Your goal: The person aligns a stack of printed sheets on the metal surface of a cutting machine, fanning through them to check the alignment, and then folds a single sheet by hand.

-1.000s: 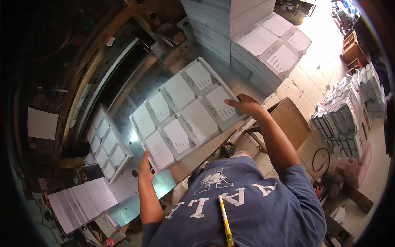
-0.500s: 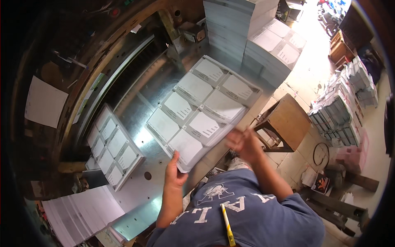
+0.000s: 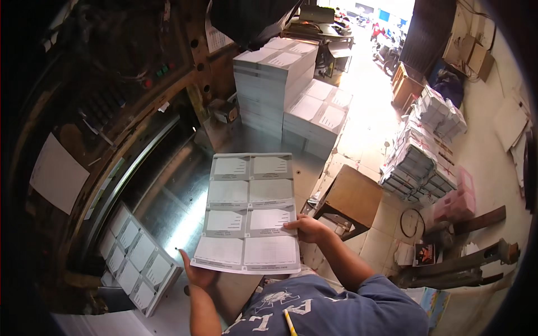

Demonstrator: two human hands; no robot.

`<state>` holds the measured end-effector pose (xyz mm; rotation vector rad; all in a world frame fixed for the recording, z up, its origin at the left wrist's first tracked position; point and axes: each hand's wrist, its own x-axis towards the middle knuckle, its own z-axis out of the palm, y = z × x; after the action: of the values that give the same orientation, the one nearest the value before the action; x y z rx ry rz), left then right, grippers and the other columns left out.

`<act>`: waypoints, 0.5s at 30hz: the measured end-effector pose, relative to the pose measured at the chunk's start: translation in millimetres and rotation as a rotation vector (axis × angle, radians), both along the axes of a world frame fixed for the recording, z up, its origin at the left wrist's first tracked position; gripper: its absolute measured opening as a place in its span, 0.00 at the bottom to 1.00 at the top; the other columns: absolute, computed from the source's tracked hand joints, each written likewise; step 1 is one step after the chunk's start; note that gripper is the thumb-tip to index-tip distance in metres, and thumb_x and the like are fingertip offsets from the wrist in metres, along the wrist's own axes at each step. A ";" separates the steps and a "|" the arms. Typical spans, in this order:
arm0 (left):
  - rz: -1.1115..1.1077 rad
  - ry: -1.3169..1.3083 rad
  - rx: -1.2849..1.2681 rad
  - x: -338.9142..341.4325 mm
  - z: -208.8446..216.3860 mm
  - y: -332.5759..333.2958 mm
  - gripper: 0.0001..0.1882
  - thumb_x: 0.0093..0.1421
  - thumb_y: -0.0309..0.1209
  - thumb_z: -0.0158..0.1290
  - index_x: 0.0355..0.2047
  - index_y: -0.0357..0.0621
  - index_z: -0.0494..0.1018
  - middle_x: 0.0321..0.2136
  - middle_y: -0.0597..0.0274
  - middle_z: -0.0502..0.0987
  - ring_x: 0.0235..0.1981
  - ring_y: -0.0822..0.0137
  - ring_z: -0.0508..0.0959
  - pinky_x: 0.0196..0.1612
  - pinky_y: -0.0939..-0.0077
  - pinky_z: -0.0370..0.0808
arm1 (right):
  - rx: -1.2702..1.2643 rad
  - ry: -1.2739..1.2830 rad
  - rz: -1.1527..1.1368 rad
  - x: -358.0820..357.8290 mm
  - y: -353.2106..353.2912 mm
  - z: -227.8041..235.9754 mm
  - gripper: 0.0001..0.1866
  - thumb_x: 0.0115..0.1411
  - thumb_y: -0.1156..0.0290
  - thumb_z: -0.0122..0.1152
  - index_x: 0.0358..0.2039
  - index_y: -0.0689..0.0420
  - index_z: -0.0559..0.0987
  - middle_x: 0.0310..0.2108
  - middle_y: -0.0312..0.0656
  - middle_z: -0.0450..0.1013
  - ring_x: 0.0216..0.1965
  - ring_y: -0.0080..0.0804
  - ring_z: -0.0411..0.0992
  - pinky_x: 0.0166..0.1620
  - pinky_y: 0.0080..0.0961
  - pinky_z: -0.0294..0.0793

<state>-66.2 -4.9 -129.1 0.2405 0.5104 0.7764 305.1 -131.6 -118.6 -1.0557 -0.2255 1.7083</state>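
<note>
A stack of printed sheets [image 3: 246,208], white with grey bands and a grid of boxes, is held in front of me over the metal table. At its near left corner my left hand [image 3: 198,273] supports it from below, thumb up beside the edge; the other fingers are partly hidden underneath. Along the right edge my right hand [image 3: 309,227] grips it, thumb on top and the other fingers beneath. A second stack of similar sheets [image 3: 137,257] lies on the table to the left, close to the machine's slot.
Tall paper stacks [image 3: 260,95] rise at the table's far end, a lower stack [image 3: 316,117] beside them. A brown wooden stool [image 3: 352,196] stands right of the table. Tied paper bundles [image 3: 417,151] and a pink crate [image 3: 457,196] are farther right. The metal table [image 3: 174,204] borders a dark machine.
The sheet stack has turned straighter towards me and come nearer. My right hand, blurred beside the edge before, now grips it. My left hand has moved left and down, and the view has shifted.
</note>
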 end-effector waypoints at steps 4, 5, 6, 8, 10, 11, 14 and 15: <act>-0.373 0.106 0.125 -5.0 -10.9 39.5 0.53 0.55 0.73 0.38 0.58 0.31 0.63 0.54 0.45 0.71 0.56 0.51 0.71 0.61 0.52 0.64 | -0.098 -0.254 0.226 34.8 28.4 31.9 0.25 0.58 0.76 0.60 0.56 0.61 0.67 0.48 0.47 0.73 0.48 0.39 0.74 0.49 0.42 0.77; -0.404 0.284 0.245 4.9 -20.1 52.8 0.46 0.58 0.66 0.43 0.57 0.31 0.64 0.53 0.47 0.72 0.55 0.53 0.72 0.59 0.56 0.67 | -0.055 -0.235 0.241 46.5 34.8 16.3 0.25 0.58 0.75 0.61 0.56 0.61 0.67 0.49 0.46 0.72 0.48 0.40 0.74 0.48 0.43 0.78; -0.436 0.467 0.347 12.2 -27.2 58.7 0.40 0.62 0.59 0.47 0.57 0.31 0.65 0.52 0.48 0.73 0.53 0.55 0.73 0.57 0.60 0.70 | -0.027 -0.207 0.255 53.9 36.6 -2.9 0.26 0.57 0.75 0.62 0.56 0.61 0.66 0.49 0.46 0.72 0.48 0.41 0.74 0.48 0.43 0.78; -0.498 0.625 0.350 34.9 -10.3 70.1 0.29 0.65 0.45 0.51 0.55 0.31 0.66 0.49 0.50 0.75 0.49 0.59 0.76 0.51 0.67 0.73 | 0.017 -0.329 0.350 64.6 42.8 -14.8 0.31 0.55 0.72 0.65 0.57 0.62 0.64 0.49 0.47 0.72 0.50 0.44 0.73 0.48 0.45 0.78; -0.431 0.807 0.429 54.0 -11.4 82.4 0.28 0.65 0.44 0.51 0.53 0.31 0.67 0.47 0.51 0.76 0.46 0.60 0.77 0.48 0.67 0.74 | 0.009 -0.511 0.464 70.3 53.8 -12.3 0.33 0.54 0.70 0.67 0.58 0.62 0.63 0.49 0.47 0.71 0.50 0.44 0.73 0.48 0.45 0.78; -0.384 0.774 0.381 58.2 -10.4 89.2 0.28 0.64 0.44 0.52 0.52 0.30 0.68 0.45 0.50 0.77 0.44 0.60 0.78 0.46 0.67 0.75 | 0.023 -0.625 0.499 72.8 61.1 -8.3 0.35 0.55 0.68 0.66 0.60 0.62 0.61 0.50 0.50 0.71 0.49 0.44 0.73 0.47 0.45 0.78; -0.296 0.824 0.360 78.2 0.4 101.4 0.30 0.61 0.45 0.55 0.51 0.27 0.68 0.41 0.49 0.78 0.40 0.61 0.79 0.42 0.67 0.76 | 0.012 -0.353 0.149 79.8 78.4 23.0 0.37 0.56 0.64 0.65 0.62 0.62 0.59 0.50 0.52 0.71 0.48 0.43 0.73 0.46 0.43 0.78; -0.290 0.949 0.439 86.9 4.7 102.8 0.32 0.60 0.46 0.56 0.51 0.26 0.68 0.40 0.48 0.78 0.38 0.62 0.79 0.40 0.67 0.76 | 0.132 -0.691 0.217 92.5 89.7 1.5 0.43 0.56 0.57 0.66 0.64 0.62 0.56 0.52 0.54 0.70 0.49 0.43 0.73 0.46 0.40 0.77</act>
<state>20.6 97.9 -124.4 1.0949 1.1616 0.4417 397.6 -41.8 -117.1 -1.5322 -0.9059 1.4282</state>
